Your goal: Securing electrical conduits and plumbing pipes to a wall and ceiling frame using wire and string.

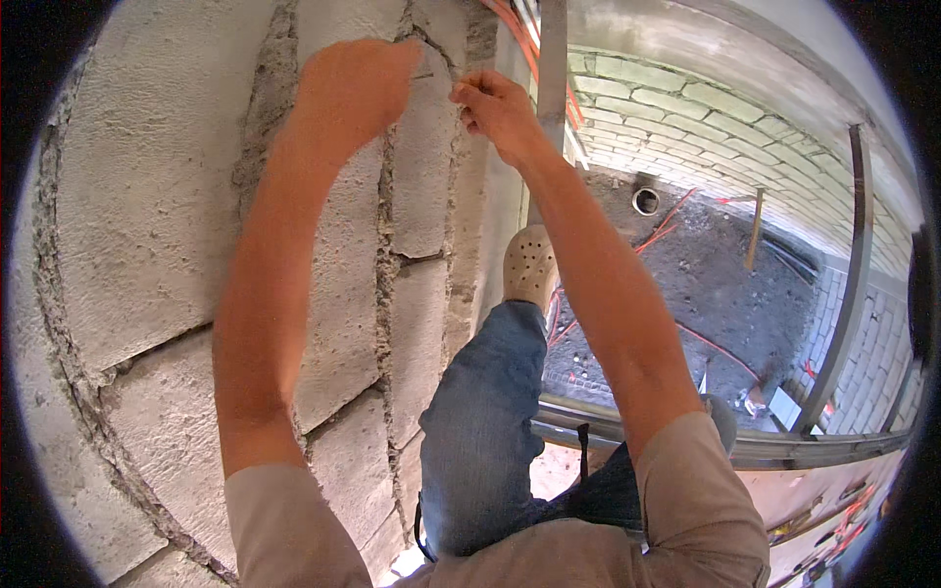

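Up against the rough block wall [157, 196], both my arms reach to the top of the view. My left hand [358, 93] is closed in a fist, its back toward me and its fingertips mostly hidden. A little to the right, my right hand [498, 116] is closed, with thumb and forefinger pinched together. Between the two hands curves a thin dark strand [438, 54] that looks like wire. It meets the right fingertips; how the left fingers grip it is hidden. Grey blocks with crumbly mortar joints lie behind both hands.
A metal post [552, 73] stands right of my hands, with orange conduits [517, 24] beside it. My foot in a beige clog [529, 265] is near the wall. Far below, a dirt floor [716, 284] holds a round pipe opening [645, 202]. A metal rail [843, 451] crosses the lower right.
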Action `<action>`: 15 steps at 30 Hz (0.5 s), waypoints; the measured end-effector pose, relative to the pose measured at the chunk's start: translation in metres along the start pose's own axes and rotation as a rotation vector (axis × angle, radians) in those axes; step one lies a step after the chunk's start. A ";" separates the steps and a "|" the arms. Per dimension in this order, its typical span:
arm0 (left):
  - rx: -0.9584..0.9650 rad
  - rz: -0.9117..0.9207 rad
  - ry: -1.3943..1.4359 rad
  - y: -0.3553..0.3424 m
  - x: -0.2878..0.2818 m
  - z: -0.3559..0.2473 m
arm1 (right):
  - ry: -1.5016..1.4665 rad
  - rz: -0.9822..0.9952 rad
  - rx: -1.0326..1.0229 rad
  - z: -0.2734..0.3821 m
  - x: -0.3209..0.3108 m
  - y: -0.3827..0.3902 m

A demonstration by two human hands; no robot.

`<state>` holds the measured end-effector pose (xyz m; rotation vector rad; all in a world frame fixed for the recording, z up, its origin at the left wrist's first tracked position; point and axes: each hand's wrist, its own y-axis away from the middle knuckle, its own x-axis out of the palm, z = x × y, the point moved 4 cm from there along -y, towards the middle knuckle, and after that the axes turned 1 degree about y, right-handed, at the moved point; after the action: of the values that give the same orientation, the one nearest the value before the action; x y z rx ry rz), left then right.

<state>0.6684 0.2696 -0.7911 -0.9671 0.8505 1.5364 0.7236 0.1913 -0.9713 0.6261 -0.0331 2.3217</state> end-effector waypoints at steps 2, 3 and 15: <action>0.068 0.042 -0.088 -0.020 0.008 0.010 | -0.015 -0.005 -0.030 -0.007 0.006 -0.016; 0.062 0.045 -0.088 -0.028 0.009 0.016 | -0.015 0.001 -0.027 -0.006 0.010 -0.022; 0.110 0.426 -0.149 -0.064 0.036 0.022 | 0.127 -0.072 0.115 -0.032 0.016 -0.068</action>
<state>0.7256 0.3143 -0.8165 -0.6055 1.0680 1.8732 0.7440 0.2584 -1.0028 0.5264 0.1807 2.3004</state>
